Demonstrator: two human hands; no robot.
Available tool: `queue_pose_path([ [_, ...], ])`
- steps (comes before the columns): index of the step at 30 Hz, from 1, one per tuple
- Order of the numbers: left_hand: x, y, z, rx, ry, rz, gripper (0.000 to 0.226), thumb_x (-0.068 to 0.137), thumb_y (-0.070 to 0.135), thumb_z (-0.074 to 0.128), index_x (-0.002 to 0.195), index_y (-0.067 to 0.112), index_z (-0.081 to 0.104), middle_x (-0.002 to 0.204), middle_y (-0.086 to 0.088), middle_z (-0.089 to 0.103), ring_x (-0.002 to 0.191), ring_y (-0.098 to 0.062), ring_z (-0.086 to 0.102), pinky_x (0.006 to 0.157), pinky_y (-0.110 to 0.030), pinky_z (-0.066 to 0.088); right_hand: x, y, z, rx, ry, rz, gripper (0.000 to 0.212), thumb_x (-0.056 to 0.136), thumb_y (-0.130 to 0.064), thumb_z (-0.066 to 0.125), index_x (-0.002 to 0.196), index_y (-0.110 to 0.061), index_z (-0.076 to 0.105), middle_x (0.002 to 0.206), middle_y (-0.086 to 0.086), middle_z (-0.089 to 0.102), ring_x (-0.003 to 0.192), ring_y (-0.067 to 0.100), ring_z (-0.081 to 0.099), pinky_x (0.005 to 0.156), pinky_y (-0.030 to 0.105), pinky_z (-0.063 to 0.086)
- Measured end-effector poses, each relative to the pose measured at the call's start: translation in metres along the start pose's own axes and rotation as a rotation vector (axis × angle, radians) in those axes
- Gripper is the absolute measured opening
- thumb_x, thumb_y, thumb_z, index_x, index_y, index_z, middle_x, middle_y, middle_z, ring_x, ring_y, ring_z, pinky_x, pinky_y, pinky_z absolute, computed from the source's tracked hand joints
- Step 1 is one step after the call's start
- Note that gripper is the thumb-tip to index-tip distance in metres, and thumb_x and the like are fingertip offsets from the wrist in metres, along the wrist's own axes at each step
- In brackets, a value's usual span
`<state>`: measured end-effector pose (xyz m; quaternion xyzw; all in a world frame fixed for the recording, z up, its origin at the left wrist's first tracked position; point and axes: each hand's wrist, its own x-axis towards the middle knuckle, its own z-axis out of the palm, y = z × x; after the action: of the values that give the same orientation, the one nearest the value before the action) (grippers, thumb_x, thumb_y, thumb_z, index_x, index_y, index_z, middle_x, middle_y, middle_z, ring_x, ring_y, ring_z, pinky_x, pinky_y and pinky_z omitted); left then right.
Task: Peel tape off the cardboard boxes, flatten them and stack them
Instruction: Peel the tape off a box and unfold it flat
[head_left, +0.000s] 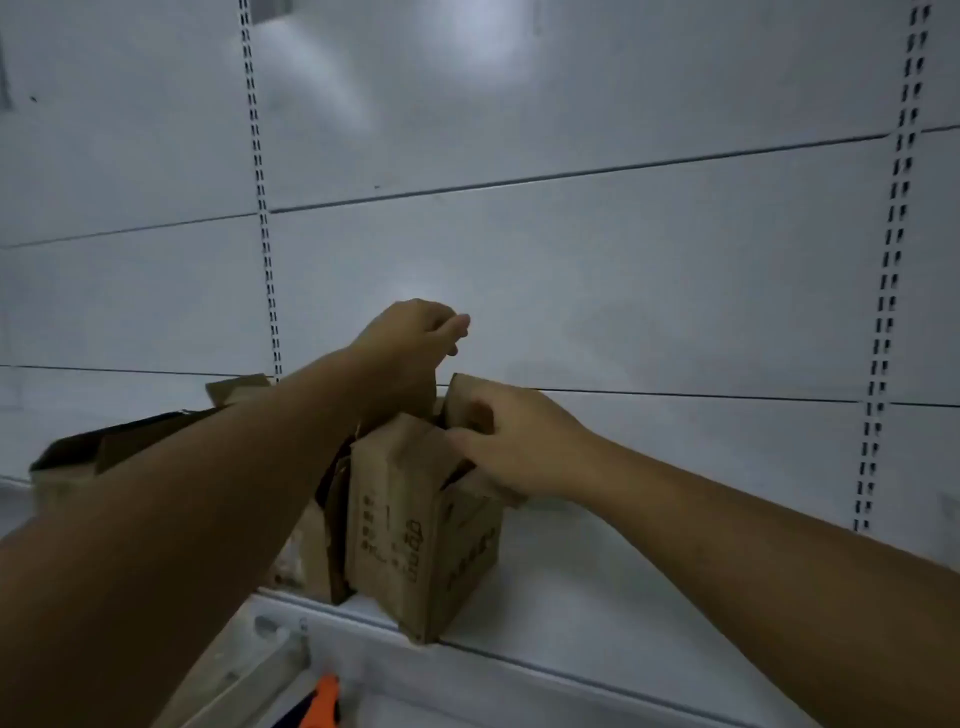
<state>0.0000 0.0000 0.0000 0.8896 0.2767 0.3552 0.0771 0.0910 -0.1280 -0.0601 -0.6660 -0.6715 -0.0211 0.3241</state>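
A small brown cardboard box (415, 540) with dark printed marks stands on the white shelf (597, 587), one corner at the front edge. Its top flaps are up. My right hand (514, 447) rests on the box's top at the right, fingers bent over a flap edge. My left hand (410, 338) is raised above the box's far side with fingers curled and thumb against them; whether it pinches tape is not visible. More brown cardboard (130, 447) lies behind my left forearm at the left.
A white back panel with slotted uprights (265, 208) rises behind the shelf. An orange object (322, 701) shows below the shelf's front edge, beside a metal bracket (275, 639).
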Motion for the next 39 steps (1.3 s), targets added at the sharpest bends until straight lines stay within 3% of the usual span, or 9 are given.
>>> queue_pose_path([
  [5, -0.016, -0.018, -0.006, -0.005, 0.019, -0.027, 0.039, 0.099, 0.035, 0.039, 0.106, 0.009, 0.066, 0.097, -0.006, 0.07, 0.092, -0.022, 0.063, 0.085, -0.04, 0.05, 0.02, -0.009, 0.035, -0.175, -0.263, 0.194, 0.05, 0.084, -0.045, 0.062, 0.12, -0.013, 0.05, 0.104, 0.006, 0.06, 0.087, 0.019, 0.059, 0.072, 0.033, 0.054],
  [10, -0.025, -0.009, -0.012, -0.053, 0.08, 0.057, 0.03, 0.098, 0.03, 0.043, 0.105, 0.013, 0.067, 0.091, 0.002, 0.069, 0.087, -0.017, 0.063, 0.076, -0.029, 0.049, 0.013, 0.011, 0.026, -0.032, -0.225, 0.269, 0.051, 0.077, -0.031, 0.073, 0.12, -0.014, 0.053, 0.114, 0.007, 0.059, 0.092, 0.019, 0.058, 0.082, 0.032, 0.055],
  [13, -0.027, 0.005, -0.021, -0.221, 0.161, 0.052, 0.027, 0.097, 0.024, 0.045, 0.105, 0.013, 0.068, 0.089, 0.002, 0.07, 0.083, -0.009, 0.064, 0.081, -0.031, 0.052, -0.006, 0.029, 0.001, 0.129, -0.084, 0.32, 0.056, 0.067, -0.028, 0.082, 0.111, -0.026, 0.046, 0.103, -0.001, 0.054, 0.095, 0.018, 0.056, 0.083, 0.033, 0.054],
  [20, -0.025, 0.033, -0.001, -0.427, 0.194, 0.014, 0.027, 0.091, 0.023, 0.056, 0.114, 0.014, 0.064, 0.106, 0.0, 0.067, 0.095, -0.013, 0.062, 0.09, -0.034, 0.05, -0.05, 0.098, -0.067, 0.642, 0.488, 0.467, 0.067, 0.065, -0.013, 0.084, 0.123, -0.011, 0.049, 0.112, 0.003, 0.062, 0.096, 0.019, 0.063, 0.08, 0.034, 0.055],
  [24, -0.028, 0.047, 0.052, -0.827, -0.209, -0.384, 0.085, 0.073, 0.058, 0.066, 0.14, 0.014, 0.039, 0.141, -0.007, 0.043, 0.126, -0.029, 0.043, 0.096, -0.049, 0.045, -0.066, 0.115, -0.067, 1.025, 0.619, 0.443, 0.057, 0.065, -0.021, 0.079, 0.119, -0.01, 0.06, 0.105, 0.007, 0.072, 0.094, 0.022, 0.069, 0.078, 0.035, 0.055],
  [26, -0.03, 0.057, 0.074, -0.997, -0.354, -0.39, 0.081, 0.069, 0.056, 0.068, 0.135, 0.017, 0.042, 0.133, -0.004, 0.046, 0.124, -0.028, 0.044, 0.092, -0.053, 0.049, -0.072, 0.117, -0.054, 1.135, 0.594, 0.481, 0.064, 0.062, -0.029, 0.076, 0.121, -0.013, 0.058, 0.111, 0.008, 0.07, 0.1, 0.026, 0.067, 0.085, 0.04, 0.054],
  [30, -0.018, 0.067, 0.093, -1.138, -0.168, -0.3, 0.032, 0.087, 0.019, 0.065, 0.116, 0.014, 0.054, 0.116, -0.01, 0.059, 0.105, -0.026, 0.059, 0.079, -0.041, 0.057, -0.096, 0.114, -0.042, 0.816, 0.279, 0.66, 0.041, 0.081, -0.045, 0.065, 0.115, -0.026, 0.052, 0.105, -0.009, 0.064, 0.094, 0.007, 0.059, 0.084, 0.033, 0.05],
  [35, -0.009, 0.062, 0.085, -0.902, -0.227, 0.019, 0.023, 0.083, 0.009, 0.067, 0.101, 0.022, 0.06, 0.099, -0.003, 0.063, 0.092, -0.017, 0.066, 0.071, -0.022, 0.056, -0.133, 0.097, -0.079, 0.316, -0.301, 0.649, 0.019, 0.091, -0.037, 0.058, 0.088, -0.02, 0.064, 0.09, -0.001, 0.067, 0.076, 0.007, 0.063, 0.064, 0.02, 0.049],
  [39, -0.015, 0.062, 0.079, -0.594, -0.424, 0.243, 0.038, 0.083, 0.012, 0.069, 0.118, 0.024, 0.06, 0.109, 0.007, 0.063, 0.096, -0.005, 0.062, 0.069, -0.01, 0.051, -0.133, 0.083, -0.114, 0.33, 0.297, 0.32, 0.011, 0.088, -0.015, 0.062, 0.081, -0.01, 0.069, 0.066, 0.001, 0.067, 0.062, 0.013, 0.063, 0.066, 0.029, 0.055],
])
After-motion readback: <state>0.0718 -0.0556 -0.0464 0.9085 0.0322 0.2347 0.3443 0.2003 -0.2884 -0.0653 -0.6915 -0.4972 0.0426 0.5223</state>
